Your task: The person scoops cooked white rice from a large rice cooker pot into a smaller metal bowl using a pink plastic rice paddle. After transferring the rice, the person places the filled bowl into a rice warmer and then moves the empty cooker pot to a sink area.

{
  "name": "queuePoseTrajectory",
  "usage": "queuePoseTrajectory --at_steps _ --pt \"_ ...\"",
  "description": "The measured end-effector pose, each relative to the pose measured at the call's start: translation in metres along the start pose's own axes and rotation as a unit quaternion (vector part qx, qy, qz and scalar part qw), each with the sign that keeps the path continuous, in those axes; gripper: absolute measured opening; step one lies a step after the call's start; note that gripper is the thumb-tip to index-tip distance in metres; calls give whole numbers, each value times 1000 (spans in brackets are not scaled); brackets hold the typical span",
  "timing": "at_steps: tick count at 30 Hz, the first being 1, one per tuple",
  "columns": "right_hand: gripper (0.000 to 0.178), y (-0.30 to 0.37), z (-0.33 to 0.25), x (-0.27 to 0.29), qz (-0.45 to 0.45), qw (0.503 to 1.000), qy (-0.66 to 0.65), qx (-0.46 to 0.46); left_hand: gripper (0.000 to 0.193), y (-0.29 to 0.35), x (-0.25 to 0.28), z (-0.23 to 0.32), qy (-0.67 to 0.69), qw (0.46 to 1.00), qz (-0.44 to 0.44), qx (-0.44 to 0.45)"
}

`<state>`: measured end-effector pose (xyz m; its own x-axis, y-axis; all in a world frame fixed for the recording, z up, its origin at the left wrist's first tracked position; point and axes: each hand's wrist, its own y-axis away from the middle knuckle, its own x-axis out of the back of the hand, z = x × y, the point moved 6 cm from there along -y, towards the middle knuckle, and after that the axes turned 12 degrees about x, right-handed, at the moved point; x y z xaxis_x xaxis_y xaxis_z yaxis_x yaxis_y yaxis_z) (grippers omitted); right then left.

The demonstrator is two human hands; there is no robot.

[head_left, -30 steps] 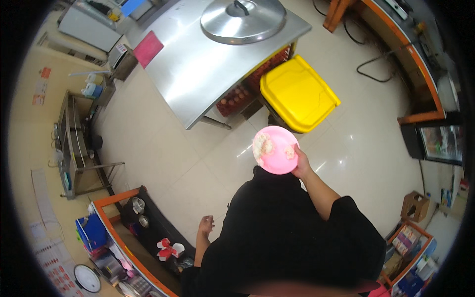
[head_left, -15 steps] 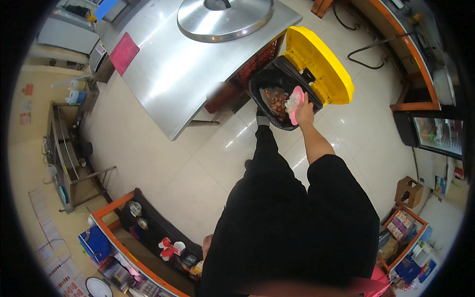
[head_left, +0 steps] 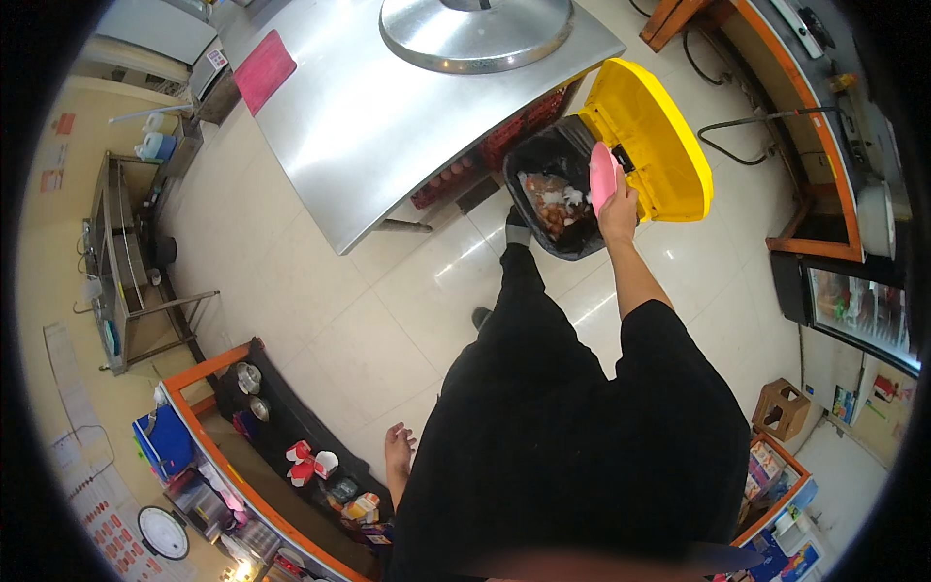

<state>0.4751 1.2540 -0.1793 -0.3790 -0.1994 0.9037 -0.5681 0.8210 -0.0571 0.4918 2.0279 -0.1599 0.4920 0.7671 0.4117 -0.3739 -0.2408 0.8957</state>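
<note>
My right hand (head_left: 619,210) grips a pink plate (head_left: 603,177) by its edge, tilted on its side over the bin. Below it, the black bag (head_left: 524,155) lining the trash bin holds reddish-brown round pieces (head_left: 560,221) and white scraps (head_left: 570,197). The bin's yellow lid (head_left: 669,145) stands swung up behind my right hand. My left hand (head_left: 399,448) hangs low beside my leg, fingers loosely apart with nothing in them.
A steel table (head_left: 388,107) with a large round metal lid (head_left: 475,39) and a pink cloth (head_left: 264,73) fills the upper middle. Red crates (head_left: 529,131) sit beneath it. An orange-edged shelf (head_left: 208,369) is at lower left, a glass-door fridge (head_left: 863,306) at right.
White scraps that were on the plate now lie in the bin. The plate has tipped further upright and moved slightly right. My left hand has come further into view.
</note>
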Motion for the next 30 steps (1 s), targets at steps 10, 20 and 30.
queuePoseTrajectory --at_steps 10,20,30 --pt "60 73 54 -63 -112 985 -15 -133 42 -31 24 -128 -283 959 -26 -2" --pt "47 102 75 -58 -20 945 -208 -250 45 -83 54 -46 -101 995 12 14" --pt "45 377 199 -22 -68 564 -648 -507 39 -56 -22 102 -238 971 -33 -23"
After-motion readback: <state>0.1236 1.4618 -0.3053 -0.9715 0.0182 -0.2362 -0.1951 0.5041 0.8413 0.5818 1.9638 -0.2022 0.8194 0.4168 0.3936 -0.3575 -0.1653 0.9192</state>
